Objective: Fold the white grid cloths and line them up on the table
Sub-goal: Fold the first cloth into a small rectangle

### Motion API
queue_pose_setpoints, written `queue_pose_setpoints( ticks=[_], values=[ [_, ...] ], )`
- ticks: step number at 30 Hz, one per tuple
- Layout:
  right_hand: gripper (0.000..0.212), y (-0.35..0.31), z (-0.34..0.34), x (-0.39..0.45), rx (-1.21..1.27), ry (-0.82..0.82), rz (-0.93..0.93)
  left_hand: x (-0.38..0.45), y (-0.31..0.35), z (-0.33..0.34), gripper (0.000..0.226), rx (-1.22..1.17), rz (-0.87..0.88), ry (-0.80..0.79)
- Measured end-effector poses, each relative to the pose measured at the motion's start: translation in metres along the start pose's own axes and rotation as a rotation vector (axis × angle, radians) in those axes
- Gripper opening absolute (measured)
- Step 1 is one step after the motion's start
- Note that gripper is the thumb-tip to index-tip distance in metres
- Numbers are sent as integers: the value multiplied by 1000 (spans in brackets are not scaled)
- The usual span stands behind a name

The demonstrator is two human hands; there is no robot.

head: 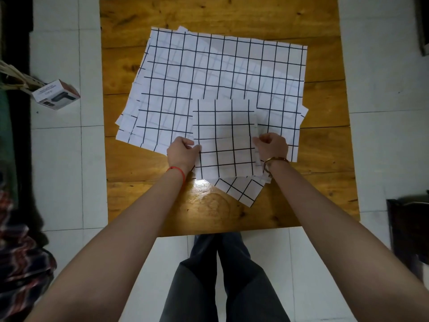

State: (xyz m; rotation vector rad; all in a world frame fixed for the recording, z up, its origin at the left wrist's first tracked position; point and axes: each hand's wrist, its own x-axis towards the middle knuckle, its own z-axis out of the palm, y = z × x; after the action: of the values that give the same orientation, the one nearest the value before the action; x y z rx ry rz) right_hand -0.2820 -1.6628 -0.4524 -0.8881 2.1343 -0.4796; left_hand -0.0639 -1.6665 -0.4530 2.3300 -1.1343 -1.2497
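- Holding a folded cloth (224,138) by its two side edges, both hands work at the centre of the frame, over the near part of the wooden table (325,147).
- Left hand (182,151): fingers curled shut on the cloth's left edge, thumb side toward the cloth.
- Right hand (271,146): fingers pinched closed on the right edge, where the layers show as a thin white strip.
- Folded cloth: a near-square panel, its slightly longer axis running from frame top to frame bottom; it lies squarely between the two grips, neither hand the nearer.
- Stack of unfolded cloths (209,73): spread flat and fanned across the upper middle of the frame, directly behind and partly beneath the held piece.
- Another grid piece (241,190): pokes out below the held cloth, toward the lower centre, rotated relative to it; whether it is folded cannot be told.
- Judgement: the coming move probably turns on the left–right span between the hands, since bringing one edge across to the other would halve the panel about its top-to-bottom axis.
- Surroundings: a small box (56,95) on the tiled floor (371,66) at the left of the frame.
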Motion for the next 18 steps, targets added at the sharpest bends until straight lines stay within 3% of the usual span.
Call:
queue_pose_setpoints(
  ticks=[6, 10, 18],
  values=[
    [24, 2, -5, -5, 110, -45, -32, -6, 5, -9, 18, -195, -73, -17],
    [20, 1, -12, -10, 156, -20, -93, -13, 8, -25, 26, -417, -117, -111],
    [17, -11, -31, -17, 314, -14, -167, -22, 8, -58, 24, -507, -62, -269]
  ],
)
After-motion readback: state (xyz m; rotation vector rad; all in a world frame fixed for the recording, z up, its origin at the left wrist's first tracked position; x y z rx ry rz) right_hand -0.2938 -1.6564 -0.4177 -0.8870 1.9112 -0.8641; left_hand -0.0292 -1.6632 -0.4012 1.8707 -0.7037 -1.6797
